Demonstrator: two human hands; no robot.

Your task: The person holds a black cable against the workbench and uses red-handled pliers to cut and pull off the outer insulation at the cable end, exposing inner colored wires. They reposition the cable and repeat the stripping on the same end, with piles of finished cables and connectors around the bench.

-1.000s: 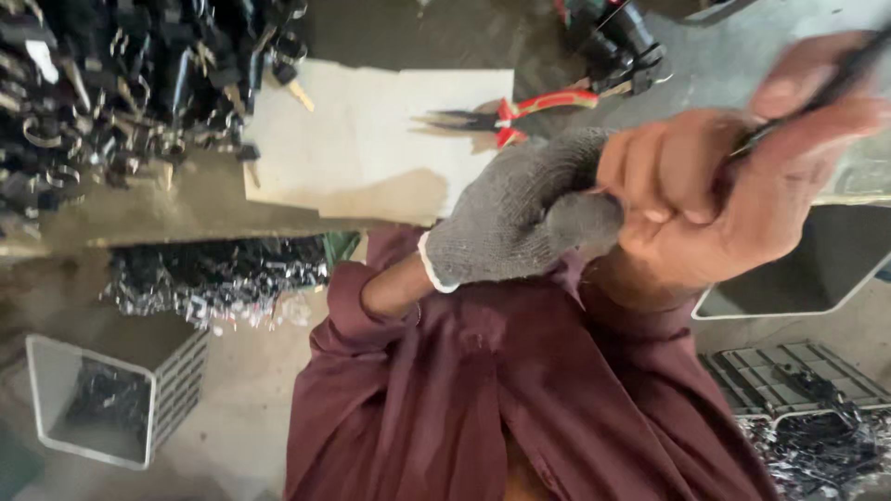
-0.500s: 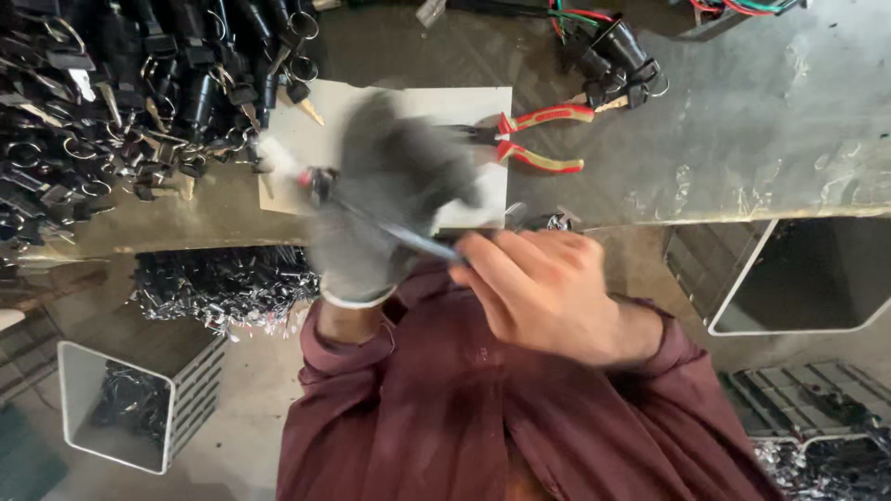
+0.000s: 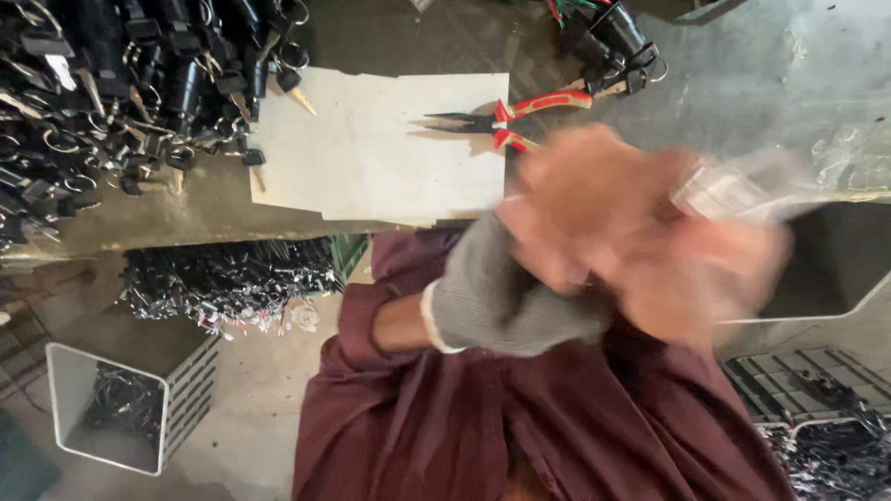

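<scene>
1. Hands together at centre right of frame: gloved left hand (image 3: 506,301) pressed against bare right hand (image 3: 640,232); motion blur, grip cannot be told
2. Red-handled pliers (image 3: 506,119) just above them, on white sheet (image 3: 380,148)
3. Table (image 3: 742,83); black keyed parts (image 3: 102,83) upper left

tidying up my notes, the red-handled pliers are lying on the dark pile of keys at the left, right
Not quite. The head view shows the red-handled pliers lying on the pale sheet of card in the middle of the bench; the dark pile of keys sits to the left, apart from them.
</scene>
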